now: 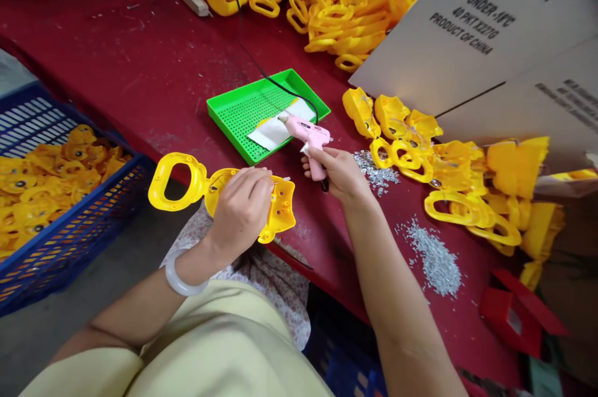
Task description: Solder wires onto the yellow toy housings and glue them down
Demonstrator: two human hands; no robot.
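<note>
Your right grip [341,174] holds a pink plastic glue gun [309,133]; your left grip [243,207], apparently, a hollow yellow plastic shell [283,222]. Keep the shell steady.

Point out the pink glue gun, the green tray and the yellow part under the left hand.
Pink glue gun [309,131]: head view, on its body.
Green tray [243,118]: head view, on its bare perforated floor.
Yellow part [285,199]: head view, inside its hollow end.

Pink glue gun [308,130] in right hand [344,174], yellow plastic shell [282,221] in left hand [243,207].
</note>
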